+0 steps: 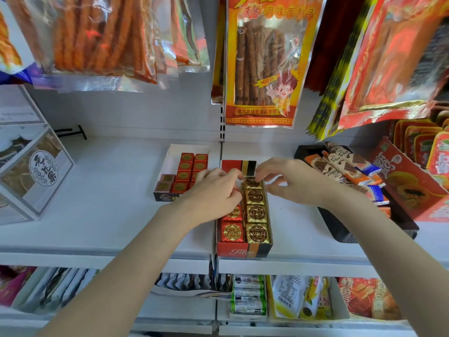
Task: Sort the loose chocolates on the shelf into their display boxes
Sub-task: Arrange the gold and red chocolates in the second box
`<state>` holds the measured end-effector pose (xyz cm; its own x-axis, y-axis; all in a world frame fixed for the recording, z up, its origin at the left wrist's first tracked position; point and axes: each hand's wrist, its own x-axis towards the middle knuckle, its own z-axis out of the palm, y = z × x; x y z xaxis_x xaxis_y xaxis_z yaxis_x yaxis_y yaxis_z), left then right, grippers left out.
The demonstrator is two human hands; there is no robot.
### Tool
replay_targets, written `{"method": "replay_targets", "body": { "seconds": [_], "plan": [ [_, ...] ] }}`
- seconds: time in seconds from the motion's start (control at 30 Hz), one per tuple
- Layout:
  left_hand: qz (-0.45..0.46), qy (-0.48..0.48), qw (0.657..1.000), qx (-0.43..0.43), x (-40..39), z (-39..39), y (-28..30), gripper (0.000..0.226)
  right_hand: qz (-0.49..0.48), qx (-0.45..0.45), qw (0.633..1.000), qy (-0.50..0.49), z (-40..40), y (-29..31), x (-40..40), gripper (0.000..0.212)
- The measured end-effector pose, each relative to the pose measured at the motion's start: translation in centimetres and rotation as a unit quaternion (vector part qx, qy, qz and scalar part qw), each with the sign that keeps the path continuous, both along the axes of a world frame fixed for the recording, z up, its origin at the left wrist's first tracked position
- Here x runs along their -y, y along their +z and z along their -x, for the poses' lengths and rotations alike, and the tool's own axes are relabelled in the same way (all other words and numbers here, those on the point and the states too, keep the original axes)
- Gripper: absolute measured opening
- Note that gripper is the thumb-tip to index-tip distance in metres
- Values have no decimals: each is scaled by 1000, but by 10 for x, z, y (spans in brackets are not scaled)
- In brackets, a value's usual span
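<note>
A red-and-black Fileo display box (244,250) sits at the shelf's front edge. It holds a column of gold-wrapped chocolates (256,214) on the right and red-wrapped ones (232,231) on the left. My left hand (213,193) lies curled over the box's rear left part and hides the chocolates there. My right hand (289,180) pinches the rearmost gold chocolate (252,183) with thumb and forefinger. Behind and to the left, a white box (170,154) holds dark red and brown chocolates (187,166).
A black tray (340,229) of chocolate bars (340,164) lies to the right, with an orange carton (410,181) beyond it. Cardboard boxes (36,171) stand at the left. Snack bags (262,62) hang overhead. The lower shelf holds packets (247,295).
</note>
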<state>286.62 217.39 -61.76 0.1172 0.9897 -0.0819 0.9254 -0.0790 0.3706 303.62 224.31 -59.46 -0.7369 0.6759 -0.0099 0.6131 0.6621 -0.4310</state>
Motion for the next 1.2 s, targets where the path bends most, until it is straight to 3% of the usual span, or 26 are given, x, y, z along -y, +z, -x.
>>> {"method": "replay_targets", "body": {
  "seconds": [0.37, 0.63, 0.77, 1.0, 1.2],
  "plan": [
    [11, 10, 1000, -2, 5, -5, 4, 43, -35, -7, 999, 16, 1, -7, 6, 28],
    [-75, 16, 997, 24, 17, 6, 11, 35, -18, -39, 999, 2, -12, 0, 18, 25],
    [-47, 13, 998, 50, 38, 8, 11, 39, 9, -4, 1000, 14, -13, -14, 33, 40],
    [-46, -21, 998, 40, 70, -2, 8, 34, -11, -42, 999, -20, -9, -22, 47, 35],
    [-56, -24, 998, 26, 81, -3, 7, 36, -26, -22, 999, -19, -15, -21, 61, 33]
  ]
}}
